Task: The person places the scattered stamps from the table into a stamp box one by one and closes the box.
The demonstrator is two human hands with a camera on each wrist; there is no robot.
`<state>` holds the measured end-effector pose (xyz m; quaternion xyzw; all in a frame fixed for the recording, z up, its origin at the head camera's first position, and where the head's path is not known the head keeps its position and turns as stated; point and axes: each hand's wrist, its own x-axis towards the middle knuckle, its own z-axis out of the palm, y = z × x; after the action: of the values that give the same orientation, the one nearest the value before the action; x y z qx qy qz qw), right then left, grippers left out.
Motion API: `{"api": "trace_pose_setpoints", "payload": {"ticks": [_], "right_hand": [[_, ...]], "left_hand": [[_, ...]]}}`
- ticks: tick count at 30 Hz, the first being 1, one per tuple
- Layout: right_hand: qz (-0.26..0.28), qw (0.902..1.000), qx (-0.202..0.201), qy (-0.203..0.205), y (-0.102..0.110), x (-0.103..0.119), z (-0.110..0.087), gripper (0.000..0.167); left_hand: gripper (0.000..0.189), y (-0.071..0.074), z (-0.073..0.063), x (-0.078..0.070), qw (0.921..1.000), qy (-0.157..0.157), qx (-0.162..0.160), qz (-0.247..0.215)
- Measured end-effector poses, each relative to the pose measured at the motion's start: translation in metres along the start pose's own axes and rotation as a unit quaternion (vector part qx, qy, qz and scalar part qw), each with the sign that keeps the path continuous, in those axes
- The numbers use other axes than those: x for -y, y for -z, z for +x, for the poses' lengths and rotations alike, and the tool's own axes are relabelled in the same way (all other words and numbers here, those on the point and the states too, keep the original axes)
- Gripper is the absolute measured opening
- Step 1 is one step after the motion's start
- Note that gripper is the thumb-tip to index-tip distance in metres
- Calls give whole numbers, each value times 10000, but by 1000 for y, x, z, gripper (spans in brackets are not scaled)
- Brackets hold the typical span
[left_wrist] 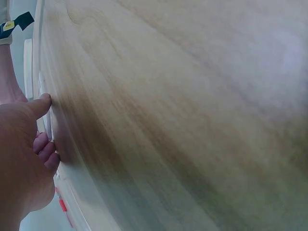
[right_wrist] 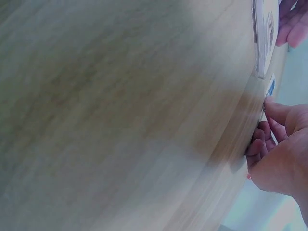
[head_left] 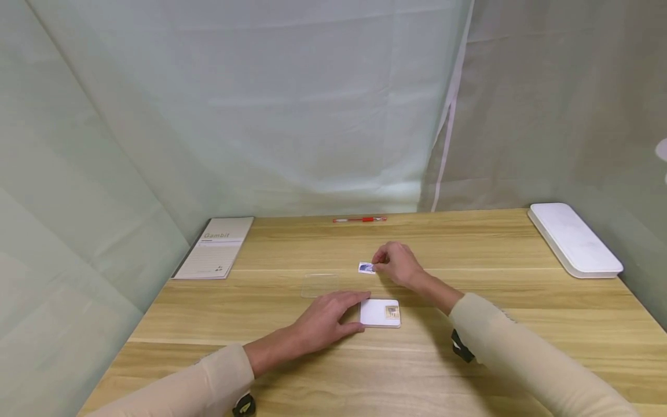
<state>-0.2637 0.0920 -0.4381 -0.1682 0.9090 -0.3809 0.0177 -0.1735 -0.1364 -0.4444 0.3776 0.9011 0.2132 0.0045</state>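
Note:
In the head view a shallow white box lies on the wooden table, with a small brown stamp at its right side. My left hand holds this box at its left end, thumb on the near edge and fingers at the far edge. Beyond the box, my right hand pinches the right edge of a small blue and white stamp between thumb and fingers, low over the table. The right wrist view shows the blue stamp partly, near the thumb tip. Left of it lies a clear plastic lid.
A red pen lies along the table's back edge. At the back left is a notepad marked Gambit. A thick white case sits at the right edge. Cloth curtains hang behind the wooden table.

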Motion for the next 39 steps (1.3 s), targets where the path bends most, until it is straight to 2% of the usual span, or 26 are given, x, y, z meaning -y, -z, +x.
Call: {"api": "trace_pose_setpoints", "payload": {"ticks": [10, 22, 39], "right_hand": [[6, 9999, -124, -105, 1, 3, 0, 5], [433, 9985, -137, -290, 6, 11, -2, 7], [276, 9996, -50, -5, 15, 16, -12, 12]], "left_hand": [[63, 2, 1, -1, 9998, 137, 145, 12], [62, 2, 1, 0, 10000, 2, 50, 31], [63, 2, 0, -2, 10000, 49, 63, -40]]}}
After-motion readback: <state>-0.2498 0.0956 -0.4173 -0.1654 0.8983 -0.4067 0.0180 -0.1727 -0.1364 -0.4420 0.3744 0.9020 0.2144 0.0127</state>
